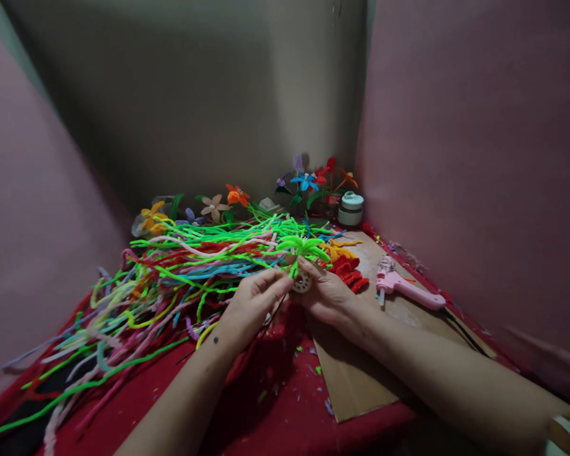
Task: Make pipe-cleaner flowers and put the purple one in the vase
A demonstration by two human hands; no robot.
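A bright green pipe-cleaner flower with several drooping petals stands upright between my hands, above the table. My right hand is closed around its base, with thumb and fingers near the short green stem. A round pale disc with holes around its rim sits against the fingers of this hand, below the flower; its kind I cannot make out. My left hand pinches at the lower stem from the left, beside the disc. A thin dark strand runs down from between my hands. The inner fingertips are partly hidden.
Loose pipe cleaners in many colours heap across the left. Red pipe-cleaner pieces and a pink glue gun lie on cardboard. Finished flowers and a white-lidded jar stand by the back wall. Red cloth covers the table.
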